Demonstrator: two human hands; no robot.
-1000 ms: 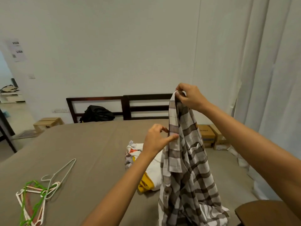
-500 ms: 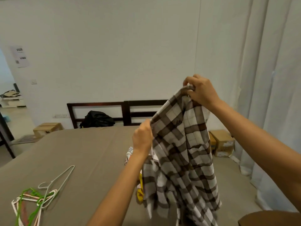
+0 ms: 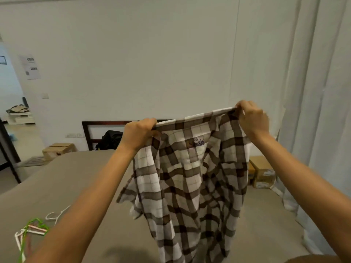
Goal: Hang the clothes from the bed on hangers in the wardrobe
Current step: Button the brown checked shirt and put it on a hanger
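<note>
**Shirt held wide, hangers off to the left**

The left hand [image 3: 139,132] and right hand [image 3: 252,118] are each gripping one end of the shirt's [image 3: 191,168] top edge, stretching it above the bed [image 3: 76,177] with its length hanging down. The hangers [image 3: 32,230] are lying low left, well apart from the shirt and nearer the left hand. Bare bed is lying between them, while a curtain [image 3: 322,111] is crowding the right.

Home bedroom: bed [image 3: 76,177], dark headboard [image 3: 106,123], white curtains [image 3: 322,92].
</note>
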